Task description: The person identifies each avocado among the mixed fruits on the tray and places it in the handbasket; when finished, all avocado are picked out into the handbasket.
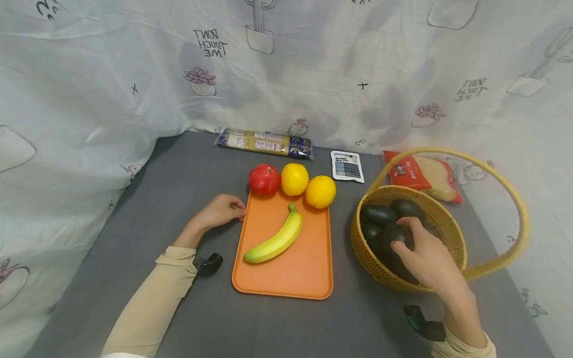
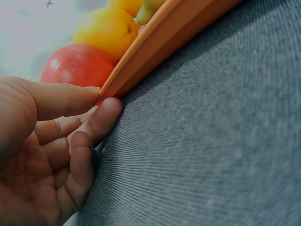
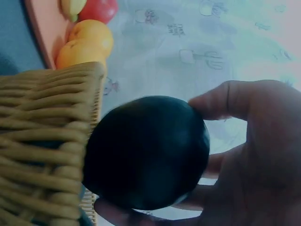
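Observation:
My left hand [image 1: 222, 211] is at the left edge of the orange tray [image 1: 286, 281]. In the left wrist view its thumb and a finger pinch the tray's rim. On the tray lies a yellow banana [image 1: 278, 241]. A red pomegranate [image 1: 264, 179] and two oranges, one at the back [image 1: 294, 179] and one nearer the right corner [image 1: 321, 192], sit along the tray's far end. My right hand [image 1: 427, 253] grips a dark avocado [image 3: 148, 153] over the wicker basket [image 1: 454, 236]. Several more dark avocados [image 1: 378, 215] fill the basket, partly hidden by the hand.
The basket's tall handle [image 1: 521, 214] leans out to the right. Behind the basket lies a red and clear food bag [image 1: 425, 178]. A white and blue packet [image 1: 347, 166] and a long pack of noodles [image 1: 266, 143] lie near the curtain [image 1: 313, 74] at the back.

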Action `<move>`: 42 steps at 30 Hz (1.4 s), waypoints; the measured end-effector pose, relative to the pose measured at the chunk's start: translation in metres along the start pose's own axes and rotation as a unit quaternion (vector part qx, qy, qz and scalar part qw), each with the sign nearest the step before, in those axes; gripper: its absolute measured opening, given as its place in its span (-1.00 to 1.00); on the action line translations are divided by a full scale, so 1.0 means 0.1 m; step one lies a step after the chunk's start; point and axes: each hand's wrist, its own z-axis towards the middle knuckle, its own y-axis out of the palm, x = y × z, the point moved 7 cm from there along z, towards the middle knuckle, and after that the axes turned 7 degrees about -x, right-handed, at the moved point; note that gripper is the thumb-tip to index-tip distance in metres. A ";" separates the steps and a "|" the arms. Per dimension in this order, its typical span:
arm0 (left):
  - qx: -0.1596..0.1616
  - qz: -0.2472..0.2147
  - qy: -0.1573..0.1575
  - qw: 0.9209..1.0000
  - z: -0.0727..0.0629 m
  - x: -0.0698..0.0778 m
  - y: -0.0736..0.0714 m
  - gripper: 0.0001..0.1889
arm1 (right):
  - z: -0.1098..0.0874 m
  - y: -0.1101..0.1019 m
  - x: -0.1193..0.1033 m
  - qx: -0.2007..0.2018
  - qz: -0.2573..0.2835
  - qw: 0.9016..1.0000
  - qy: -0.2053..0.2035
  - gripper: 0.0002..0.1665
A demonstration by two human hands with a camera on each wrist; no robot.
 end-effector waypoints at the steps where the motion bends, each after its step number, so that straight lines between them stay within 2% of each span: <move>1: 0.001 0.001 -0.002 1.000 0.00 0.00 -0.01 -0.82 | 0.00 0.01 0.01 -0.007 -0.004 1.000 0.003 -0.38; 7: -0.001 0.004 -0.004 1.000 -0.02 0.02 -0.02 -0.81 | 0.07 0.00 0.01 0.020 -0.026 0.999 -0.007 -0.40; 14: 0.000 0.002 -0.003 1.000 -0.01 0.02 -0.01 -0.81 | 0.21 0.03 0.16 0.052 0.000 0.998 0.041 -0.21; 17: -0.001 0.001 -0.004 1.000 -0.01 0.02 -0.01 -0.80 | 0.23 0.04 0.20 0.086 0.000 0.996 0.034 -0.24; 21: -0.003 -0.001 -0.002 1.000 -0.01 0.03 -0.01 -0.80 | 0.25 0.04 0.17 0.148 -0.027 0.989 -0.003 -0.33; 25: -0.002 -0.003 -0.001 1.000 -0.01 0.05 -0.02 -0.81 | 0.26 0.03 0.13 0.178 -0.037 0.983 -0.015 -0.31; 29: -0.001 -0.003 -0.002 1.000 -0.03 0.06 -0.03 -0.81 | 0.25 0.03 0.15 0.166 -0.035 0.985 0.005 -0.34; 34: 0.000 -0.003 0.002 1.000 -0.03 0.07 -0.04 -0.81 | 0.23 0.00 0.13 0.163 -0.059 0.985 0.004 -0.36; 39: -0.002 -0.003 0.001 1.000 -0.03 0.06 -0.03 -0.81 | 0.23 0.00 0.08 0.161 -0.069 0.984 -0.026 -0.36; 42: -0.002 -0.002 0.002 1.000 -0.02 0.05 -0.02 -0.81 | 0.25 0.05 0.05 0.147 -0.072 0.985 -0.063 -0.33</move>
